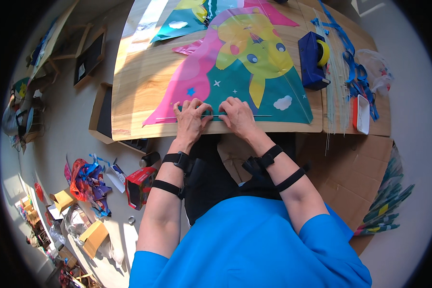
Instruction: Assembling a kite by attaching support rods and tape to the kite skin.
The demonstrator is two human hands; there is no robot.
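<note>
A colourful kite with a yellow cartoon animal on pink and dark green lies on the wooden table. Along its near edge runs a thin pale rod, lying across the fabric. My left hand is closed, with thumb and fingers pinching the rod near its middle. A short way to the right, my right hand pinches the same rod, its fingers curled. Both hands rest low over the kite's near edge. The fingers partly hide the rod.
A blue tape dispenser with yellow tape stands right of the kite. Beyond it lie several thin rods, blue ribbon and a white-and-red tray. Another kite lies at the far side. Boxes and coloured fabric sit on the left floor.
</note>
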